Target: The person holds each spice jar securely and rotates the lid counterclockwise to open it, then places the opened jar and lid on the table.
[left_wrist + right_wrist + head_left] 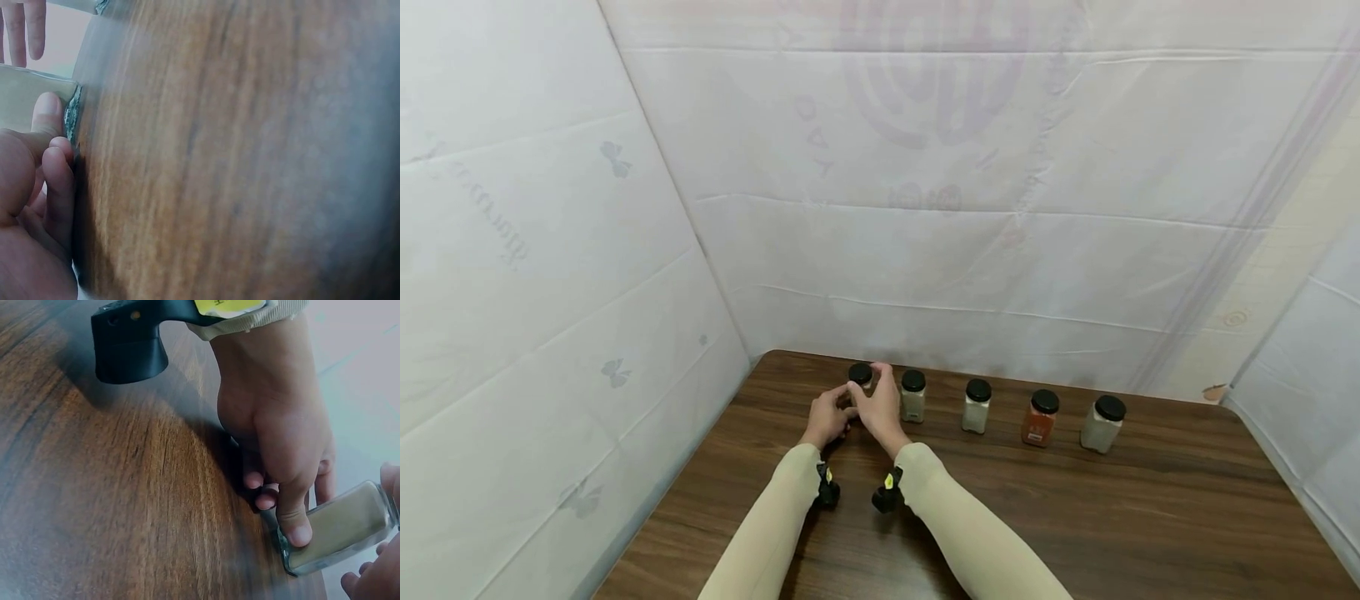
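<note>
A square glass jar of tan powder with a black lid stands at the back left of the table. My left hand grips the jar low down, its thumb pressed on the glass near the base. At the top, my right hand holds the lid between thumb and fingers, partly hiding the jar in the head view. Just right of that hand stands a second black-lidded jar with pale contents.
Farther right along the back stand a jar of whitish powder, a jar of orange-red powder and another pale jar, all black-lidded. The brown wooden table meets a white sheet wall behind.
</note>
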A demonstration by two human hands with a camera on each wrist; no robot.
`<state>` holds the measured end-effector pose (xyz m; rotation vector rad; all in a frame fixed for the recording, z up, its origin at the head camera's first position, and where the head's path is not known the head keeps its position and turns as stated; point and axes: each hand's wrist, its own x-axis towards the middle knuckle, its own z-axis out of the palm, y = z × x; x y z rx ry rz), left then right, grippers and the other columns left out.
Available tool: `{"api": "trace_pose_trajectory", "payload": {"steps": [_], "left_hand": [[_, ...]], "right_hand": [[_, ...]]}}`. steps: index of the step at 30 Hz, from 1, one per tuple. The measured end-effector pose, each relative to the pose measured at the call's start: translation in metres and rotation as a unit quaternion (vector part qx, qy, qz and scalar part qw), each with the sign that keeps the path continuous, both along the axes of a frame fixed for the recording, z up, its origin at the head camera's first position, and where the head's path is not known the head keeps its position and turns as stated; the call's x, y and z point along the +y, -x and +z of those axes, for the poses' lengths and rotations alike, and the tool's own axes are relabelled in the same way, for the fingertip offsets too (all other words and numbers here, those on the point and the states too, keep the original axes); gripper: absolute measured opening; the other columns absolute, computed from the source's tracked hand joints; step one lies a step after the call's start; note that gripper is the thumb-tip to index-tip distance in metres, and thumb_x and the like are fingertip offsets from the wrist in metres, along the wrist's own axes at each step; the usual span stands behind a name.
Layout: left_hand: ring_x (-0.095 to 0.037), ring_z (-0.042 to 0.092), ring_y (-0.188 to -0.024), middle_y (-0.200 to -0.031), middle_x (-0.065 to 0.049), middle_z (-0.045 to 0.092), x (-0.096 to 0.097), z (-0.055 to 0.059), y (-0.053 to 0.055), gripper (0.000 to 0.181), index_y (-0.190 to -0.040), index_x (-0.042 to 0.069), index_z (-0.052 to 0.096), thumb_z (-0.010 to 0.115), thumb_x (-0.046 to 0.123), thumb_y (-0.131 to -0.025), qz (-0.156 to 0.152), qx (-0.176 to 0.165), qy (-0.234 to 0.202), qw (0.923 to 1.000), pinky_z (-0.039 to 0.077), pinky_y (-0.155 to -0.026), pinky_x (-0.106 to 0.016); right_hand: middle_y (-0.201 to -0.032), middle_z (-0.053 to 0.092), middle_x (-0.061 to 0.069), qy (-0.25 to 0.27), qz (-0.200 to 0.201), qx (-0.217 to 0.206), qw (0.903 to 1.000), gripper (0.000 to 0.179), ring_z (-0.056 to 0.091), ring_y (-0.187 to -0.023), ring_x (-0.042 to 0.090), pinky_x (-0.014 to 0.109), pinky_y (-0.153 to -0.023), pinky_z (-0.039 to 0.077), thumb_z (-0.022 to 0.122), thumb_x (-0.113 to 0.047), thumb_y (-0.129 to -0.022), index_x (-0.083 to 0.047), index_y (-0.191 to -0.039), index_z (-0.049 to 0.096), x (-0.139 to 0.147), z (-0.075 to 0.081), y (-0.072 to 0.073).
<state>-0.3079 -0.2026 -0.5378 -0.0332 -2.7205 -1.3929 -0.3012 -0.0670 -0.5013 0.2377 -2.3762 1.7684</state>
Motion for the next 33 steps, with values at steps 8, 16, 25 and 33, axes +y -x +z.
{"api": "trace_pose_trajectory", "payload": {"steps": [8, 16, 25, 33], "left_hand": [[-0.016, 0.059, -0.050, -0.111, -0.014, 0.075, 0.0034, 0.0021, -0.0013, 0.056, -0.147, 0.010, 0.057, 0.076, 0.013, -0.094, 0.004, -0.010, 0.006, 0.9999, 0.052, -0.045, -0.032], [-0.015, 0.059, -0.050, -0.115, -0.014, 0.074, 0.0021, 0.0035, 0.0001, 0.056, -0.147, 0.009, 0.058, 0.076, 0.014, -0.094, 0.010, -0.005, 0.015, 0.9998, 0.052, -0.045, -0.031], [-0.016, 0.059, -0.050, -0.110, -0.013, 0.074, 0.0002, 0.0009, 0.0012, 0.053, -0.144, 0.009, 0.060, 0.076, 0.015, -0.094, 0.005, 0.006, 0.016, 0.9998, 0.052, -0.045, -0.032], [-0.015, 0.059, -0.049, -0.097, -0.010, 0.075, 0.0007, -0.0007, 0.0003, 0.051, -0.144, 0.009, 0.061, 0.075, 0.010, -0.094, 0.007, 0.007, 0.010, 0.9999, 0.051, -0.044, -0.032]], "right_hand": [[-0.146, 0.051, 0.019, -0.024, -0.001, -0.003, 0.9997, 0.042, 0.053, -0.132, 0.038, 0.054, -0.105, 0.047, 0.060, -0.018, -0.106, -0.005, -0.144, 0.048, 0.0018, -0.0002, 0.0006], [-0.154, 0.044, 0.016, -0.044, 0.027, -0.010, 0.9986, 0.043, 0.047, -0.138, 0.036, 0.053, -0.108, 0.044, 0.052, -0.013, -0.109, -0.008, -0.151, 0.046, 0.0033, 0.0035, 0.0037], [-0.154, 0.044, 0.017, -0.055, 0.037, -0.009, 0.9977, 0.044, 0.046, -0.138, 0.038, 0.055, -0.109, 0.044, 0.049, -0.014, -0.109, -0.009, -0.153, 0.045, 0.0039, 0.0032, 0.0038], [-0.160, 0.037, 0.019, -0.043, 0.050, -0.016, 0.9977, 0.061, 0.039, -0.145, 0.036, 0.054, -0.113, 0.039, 0.052, -0.020, -0.109, -0.008, -0.162, 0.024, 0.0033, 0.0021, 0.0025]]}}
